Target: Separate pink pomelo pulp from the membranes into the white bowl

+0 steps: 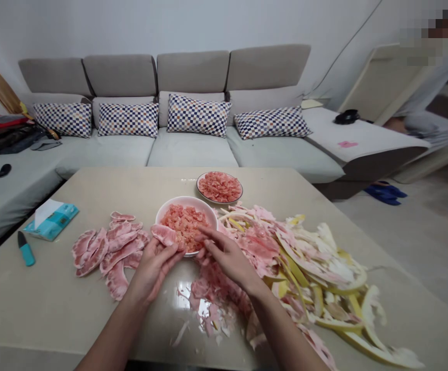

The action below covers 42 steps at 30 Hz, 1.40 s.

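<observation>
My left hand (156,265) is closed on a pinkish pomelo segment (164,234), held over the near left rim of a white bowl (161,207). Loose pink pomelo flesh (185,219) fills the bowl. My right hand (226,255) hovers at the bowl's near right side, fingers stretched toward the flesh and slightly apart, with nothing visible in them. Several unpeeled pomelo segments (121,245) lie in a pile left of my left hand. Beneath and beyond my right forearm spreads a heap of pink membranes (252,247) and yellow-white rind (320,273).
A dark-rimmed plate of pomelo flesh (219,186) stands behind the bowl. On the table's left are a blue tissue pack (55,221) and a teal-handled knife (26,250). A grey sofa (193,147) borders the far side. Another person (427,98) is at far right.
</observation>
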Tool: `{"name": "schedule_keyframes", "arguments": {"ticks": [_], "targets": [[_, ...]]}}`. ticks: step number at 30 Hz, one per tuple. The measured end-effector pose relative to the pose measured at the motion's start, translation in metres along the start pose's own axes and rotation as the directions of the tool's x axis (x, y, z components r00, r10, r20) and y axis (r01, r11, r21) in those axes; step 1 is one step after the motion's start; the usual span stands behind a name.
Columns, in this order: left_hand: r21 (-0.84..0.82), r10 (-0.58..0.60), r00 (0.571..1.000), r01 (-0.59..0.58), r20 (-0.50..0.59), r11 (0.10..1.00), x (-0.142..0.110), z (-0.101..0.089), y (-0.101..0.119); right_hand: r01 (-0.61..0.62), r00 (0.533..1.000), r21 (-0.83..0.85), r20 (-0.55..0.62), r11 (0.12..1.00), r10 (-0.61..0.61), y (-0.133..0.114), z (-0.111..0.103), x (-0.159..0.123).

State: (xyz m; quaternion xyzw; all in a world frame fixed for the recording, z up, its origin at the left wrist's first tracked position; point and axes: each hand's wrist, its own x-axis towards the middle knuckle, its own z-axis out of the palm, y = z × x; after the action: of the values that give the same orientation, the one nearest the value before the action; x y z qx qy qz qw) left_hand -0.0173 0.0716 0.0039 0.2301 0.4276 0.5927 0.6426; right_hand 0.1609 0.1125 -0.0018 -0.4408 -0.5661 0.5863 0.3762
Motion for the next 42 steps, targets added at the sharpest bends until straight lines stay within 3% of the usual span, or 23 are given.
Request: {"name": "schedule_keyframes", "arguments": {"ticks": [3,6,7,11,16,23,34,42], "targets": [[0.001,0.006,1.000,-0.006,0.003,1.000,-0.001,-0.001,0.000,0.023,0.996,-0.139,0.087,0.990,-0.011,-0.003,-0.003,-0.014],[0.005,0.016,1.000,-0.016,0.013,1.000,-0.001,-0.003,0.000,0.191,0.968,-0.315,0.218,0.930,-0.125,-0.003,-0.003,-0.032],[0.012,0.019,1.000,-0.019,0.012,1.000,-0.001,-0.003,0.001,0.201,0.969,-0.350,0.210,0.915,-0.133,-0.002,-0.003,-0.036],[0.053,0.028,1.000,-0.028,-0.008,0.998,-0.002,0.000,0.001,0.047,0.999,-0.427,0.037,0.903,-0.034,-0.003,0.001,-0.040],[0.114,0.059,0.998,-0.061,0.021,0.992,-0.005,0.005,-0.001,0.185,0.967,-0.372,-0.094,0.909,-0.235,-0.004,0.010,-0.029],[0.231,0.105,0.993,-0.114,0.049,0.966,-0.004,0.003,-0.007,0.277,0.943,-0.237,-0.118,0.931,-0.311,0.001,0.026,-0.013],[0.055,-0.015,1.000,0.014,0.008,0.998,0.002,0.000,-0.005,0.146,0.989,0.059,-0.016,0.988,-0.145,0.008,0.023,-0.001],[-0.049,-0.014,1.000,0.015,0.019,0.999,0.004,0.000,-0.005,0.052,0.998,0.276,-0.053,0.960,-0.039,0.017,0.025,0.003]]}}
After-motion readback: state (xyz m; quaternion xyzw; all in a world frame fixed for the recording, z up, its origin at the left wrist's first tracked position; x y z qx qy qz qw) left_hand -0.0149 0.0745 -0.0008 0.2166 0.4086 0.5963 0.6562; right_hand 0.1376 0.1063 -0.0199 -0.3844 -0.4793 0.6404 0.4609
